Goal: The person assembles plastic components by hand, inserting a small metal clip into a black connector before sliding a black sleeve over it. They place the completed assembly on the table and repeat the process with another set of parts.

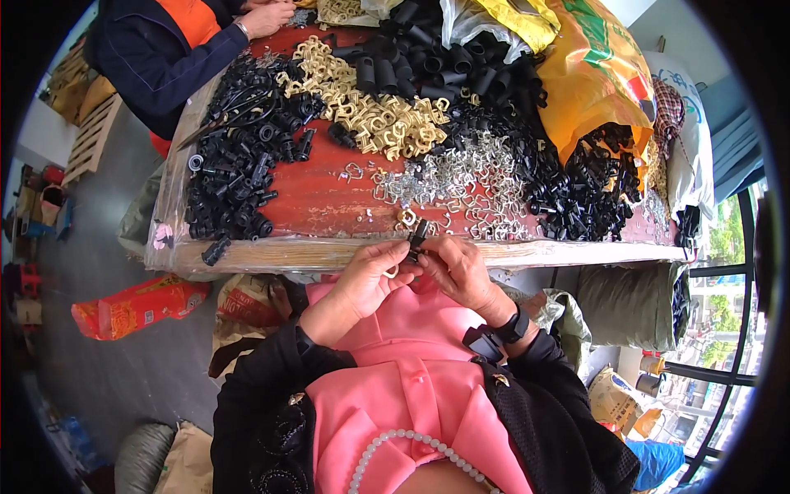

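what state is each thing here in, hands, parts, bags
left hand: fingers pinched on a small pale ring
right hand: fingers gripping the small black part
black parts pile: heaped loose on the table
brass fittings: piled loose
silver clips: scattered
orange sack: open, spilling black parts

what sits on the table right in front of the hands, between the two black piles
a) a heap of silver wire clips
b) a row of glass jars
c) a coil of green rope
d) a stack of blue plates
a: a heap of silver wire clips is spread on the red table just beyond the left hand and the right hand, which together hold a small black part at the table's edge.
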{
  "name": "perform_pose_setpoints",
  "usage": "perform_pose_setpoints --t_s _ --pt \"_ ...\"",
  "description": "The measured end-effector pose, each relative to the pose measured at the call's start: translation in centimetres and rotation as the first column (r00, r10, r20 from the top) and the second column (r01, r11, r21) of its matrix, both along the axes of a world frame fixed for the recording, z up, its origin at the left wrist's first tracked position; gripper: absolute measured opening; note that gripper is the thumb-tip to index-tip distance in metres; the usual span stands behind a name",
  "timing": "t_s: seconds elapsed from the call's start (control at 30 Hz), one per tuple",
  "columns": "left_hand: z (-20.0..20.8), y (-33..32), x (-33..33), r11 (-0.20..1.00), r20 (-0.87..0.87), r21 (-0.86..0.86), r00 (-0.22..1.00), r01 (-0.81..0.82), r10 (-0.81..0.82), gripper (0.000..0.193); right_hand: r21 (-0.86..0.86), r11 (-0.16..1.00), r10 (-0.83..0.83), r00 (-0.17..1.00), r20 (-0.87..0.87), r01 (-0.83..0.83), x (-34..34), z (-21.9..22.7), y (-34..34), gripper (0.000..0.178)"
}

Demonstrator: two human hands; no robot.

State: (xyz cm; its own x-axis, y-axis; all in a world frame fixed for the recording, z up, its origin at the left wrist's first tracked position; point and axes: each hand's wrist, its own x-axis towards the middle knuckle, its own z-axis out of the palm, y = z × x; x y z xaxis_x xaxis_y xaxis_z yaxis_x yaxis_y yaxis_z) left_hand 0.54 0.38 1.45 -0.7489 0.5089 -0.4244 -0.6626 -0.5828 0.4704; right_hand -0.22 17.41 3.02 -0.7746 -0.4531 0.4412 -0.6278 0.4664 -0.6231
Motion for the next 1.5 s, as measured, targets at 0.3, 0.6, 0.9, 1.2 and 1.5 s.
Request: perform_pose_setpoints --t_s 0.3,0.6,0.9,1.2,1.5 --pt "0.0 0.0 0.1 1.000 -0.005 0.006 1.000 -0.007 0.007 0.018 -0.024 1.000 -0.012 0.999 0.049 0.013 0.2 0.1 0.5 0.018" --pt "0.7 0.4 0.8 1.000 -0.058 0.020 0.998 -0.023 0.024 0.018 -0.056 0.995 -0.080 0.991 0.103 0.086 1.5 0.6 1.3 0.019" --pt "0.2 -0.6 -0.2 0.993 -0.085 -0.019 0.990 -0.113 0.111 0.018 0.074 0.997 -0.039 0.999 0.027 0.037 -2.0 0.6 2.1 0.016" --pt "-0.5 -2.1 -1.9 0.983 -0.071 -0.040 0.982 -0.177 0.174 0.017 0.220 0.963 -0.167 0.986 0.029 0.156 -11.1 0.9 1.3 0.022" --pt "-0.3 -2.4 -2.1 0.977 -0.087 -0.037 0.974 -0.211 0.207 0.020 0.520 0.816 -0.245 0.966 -0.088 0.254 -12.9 -0.6 -0.7 0.033"
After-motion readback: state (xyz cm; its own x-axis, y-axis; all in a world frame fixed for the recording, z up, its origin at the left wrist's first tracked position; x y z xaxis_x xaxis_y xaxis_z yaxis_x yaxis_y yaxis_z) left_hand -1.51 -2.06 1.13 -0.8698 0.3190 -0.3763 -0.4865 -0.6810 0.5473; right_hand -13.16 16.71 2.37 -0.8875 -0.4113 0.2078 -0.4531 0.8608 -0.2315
